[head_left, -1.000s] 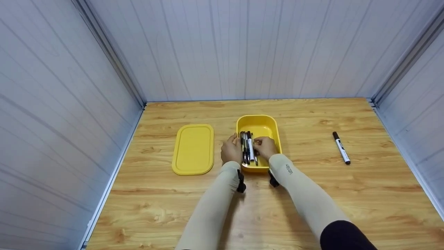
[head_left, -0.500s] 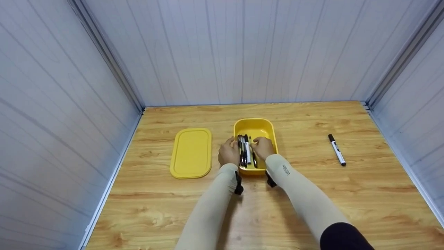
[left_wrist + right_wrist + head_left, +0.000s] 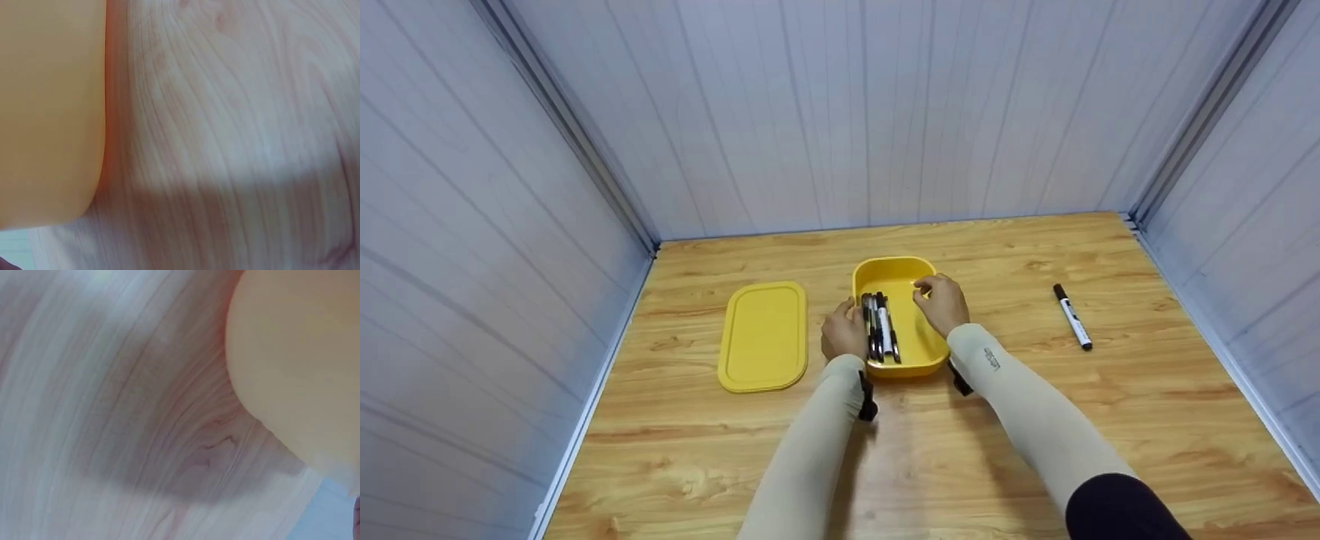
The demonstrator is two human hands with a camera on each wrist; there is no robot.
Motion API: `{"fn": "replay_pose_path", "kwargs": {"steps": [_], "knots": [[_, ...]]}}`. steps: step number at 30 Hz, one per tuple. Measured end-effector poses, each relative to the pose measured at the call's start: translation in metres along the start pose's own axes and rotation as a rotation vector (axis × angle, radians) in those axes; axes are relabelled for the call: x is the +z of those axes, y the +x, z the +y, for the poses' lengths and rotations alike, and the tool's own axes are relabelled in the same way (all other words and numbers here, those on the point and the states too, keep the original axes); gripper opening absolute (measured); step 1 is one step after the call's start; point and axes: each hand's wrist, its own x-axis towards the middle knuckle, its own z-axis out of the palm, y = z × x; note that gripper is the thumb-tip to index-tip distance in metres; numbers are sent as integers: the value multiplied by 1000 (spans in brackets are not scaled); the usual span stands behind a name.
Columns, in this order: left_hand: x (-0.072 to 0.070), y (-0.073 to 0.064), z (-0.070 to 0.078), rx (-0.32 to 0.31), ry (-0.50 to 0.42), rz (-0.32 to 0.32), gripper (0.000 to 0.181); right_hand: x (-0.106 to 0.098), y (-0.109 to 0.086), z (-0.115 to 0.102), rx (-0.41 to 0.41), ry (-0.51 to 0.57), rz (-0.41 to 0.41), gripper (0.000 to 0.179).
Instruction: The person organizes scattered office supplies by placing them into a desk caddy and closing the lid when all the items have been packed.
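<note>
In the head view a yellow box (image 3: 911, 369) without its lid stands mid-table. Several pens and a white marker (image 3: 883, 330) with a black cap lie lengthwise along its left side. My left hand (image 3: 844, 334) grips the box's left wall, with some fingers over the rim. My right hand (image 3: 945, 305) is above the right rim, fingers loosely bent and holding nothing visible. The left wrist view shows the box's outer wall (image 3: 50, 112); the right wrist view shows the pale yellow curve of the box (image 3: 298, 365).
A flat yellow lid (image 3: 763, 337) lies on the wooden table (image 3: 675, 450) left of the box. Another black-capped white marker (image 3: 1072, 316) lies to the right. Pale panel walls (image 3: 825, 112) enclose the table at the back and both sides.
The right hand has let go of a black pen beside the marker and moved right, up to the box's right rim. The left hand stays at the left wall. The head view has shifted slightly.
</note>
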Motion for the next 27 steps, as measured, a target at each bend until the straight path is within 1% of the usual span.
{"fn": "replay_pose_path", "kwargs": {"steps": [3,9,14,16,22,27], "knots": [[-2,1,-1,-3,3,-4,30,-5,2,7,11,5,4,24],[-2,3,-4,3,-27,-2,29,-19,4,28,17,-64,10,26],[0,6,-5,19,-38,11,29,-35,3,48,23,-113,44,27],[1,6,-5,20,-38,18,29,-42,1,58,55,-123,42,29],[2,6,-5,9,-41,39,30,-62,-4,82,155,-105,24,35],[1,8,-3,13,-58,35,30,-87,-7,103,250,-93,64,37]]}}
